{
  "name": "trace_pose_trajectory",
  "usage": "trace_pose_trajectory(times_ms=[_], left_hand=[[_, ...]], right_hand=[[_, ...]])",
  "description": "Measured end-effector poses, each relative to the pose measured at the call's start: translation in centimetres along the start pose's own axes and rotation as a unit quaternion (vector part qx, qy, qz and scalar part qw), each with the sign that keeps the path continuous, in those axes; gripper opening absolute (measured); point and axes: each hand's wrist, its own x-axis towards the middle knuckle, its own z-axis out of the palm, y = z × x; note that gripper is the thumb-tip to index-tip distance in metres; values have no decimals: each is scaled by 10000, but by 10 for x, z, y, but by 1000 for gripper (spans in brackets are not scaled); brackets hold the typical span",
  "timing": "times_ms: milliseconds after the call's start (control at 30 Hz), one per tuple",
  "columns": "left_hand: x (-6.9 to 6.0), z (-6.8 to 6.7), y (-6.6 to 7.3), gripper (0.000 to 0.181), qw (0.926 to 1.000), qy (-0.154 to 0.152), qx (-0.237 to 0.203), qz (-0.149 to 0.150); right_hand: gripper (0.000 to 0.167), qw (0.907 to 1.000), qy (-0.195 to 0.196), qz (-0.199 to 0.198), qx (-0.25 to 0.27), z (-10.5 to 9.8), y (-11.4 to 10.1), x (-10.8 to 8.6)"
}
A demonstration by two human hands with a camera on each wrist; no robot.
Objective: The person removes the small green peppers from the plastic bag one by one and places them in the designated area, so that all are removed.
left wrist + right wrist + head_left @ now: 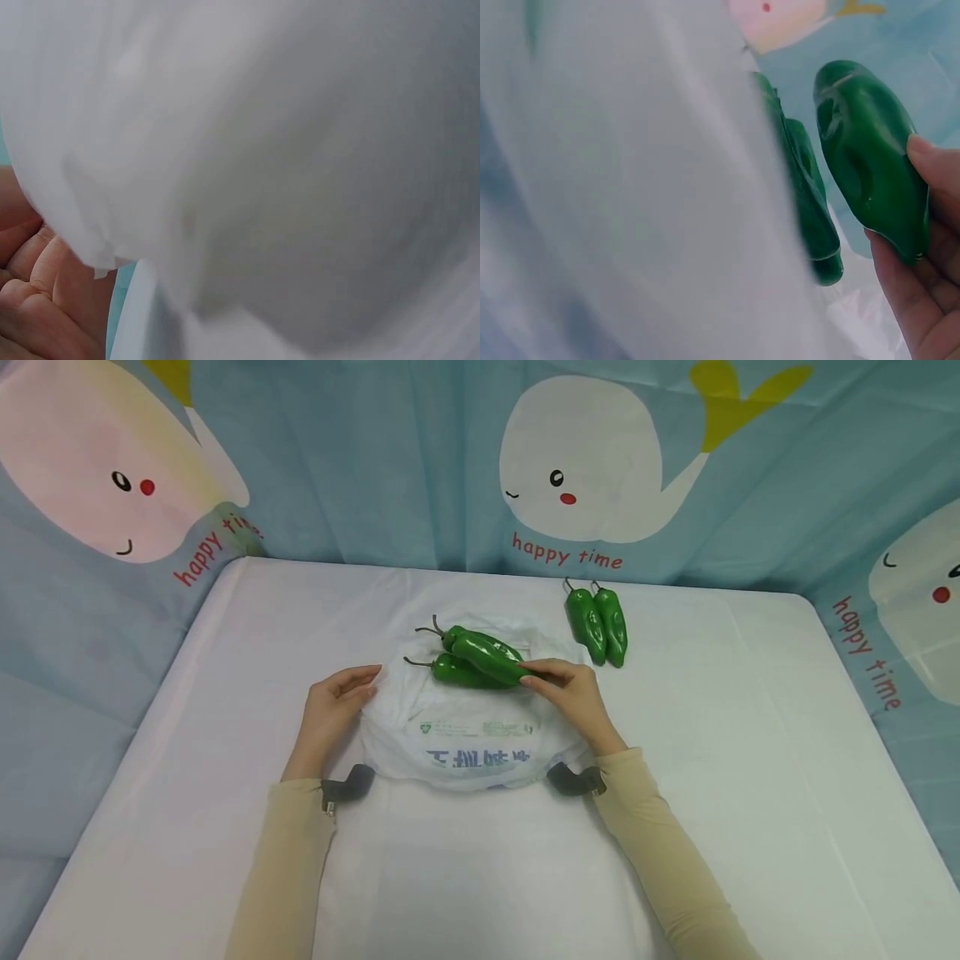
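A white plastic bag (pixel 472 714) with green and blue print lies crumpled mid-table. Over it are several glossy green peppers, stems pointing left; whether they lie in or on the bag I cannot tell. My right hand (pixel 573 689) pinches the tip of the top green pepper (pixel 491 656) between thumb and fingers. In the right wrist view that held pepper (pixel 870 157) is apart from the other green peppers (pixel 810 195). At the bag's left edge, my left hand (pixel 337 702) holds the plastic with bent fingers; in the left wrist view the bag (pixel 225 150) hides its fingertips.
Two more green peppers (pixel 597 622) lie side by side behind the bag, toward the right. A white cloth covers the table (pixel 750 735). Blue curtains (pixel 420 460) with whale prints stand along its back and sides.
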Motion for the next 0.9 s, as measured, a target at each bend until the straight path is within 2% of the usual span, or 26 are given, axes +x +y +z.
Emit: trace_pose_trajectory(times_ms=[267,500,900], left_hand=[[-2,-1,4,35,10000,-44,0,-13],[-3,0,4,35,9999,-39,-73,87],[-2,0,2,35,9999,-51,-98,57]], right_hand=[[27,9995,238,-162,107,-2,5,0],[26,9988,484,49,48,-5,-26,-5],[26,9950,992,66,-30,-9,-23,-3]])
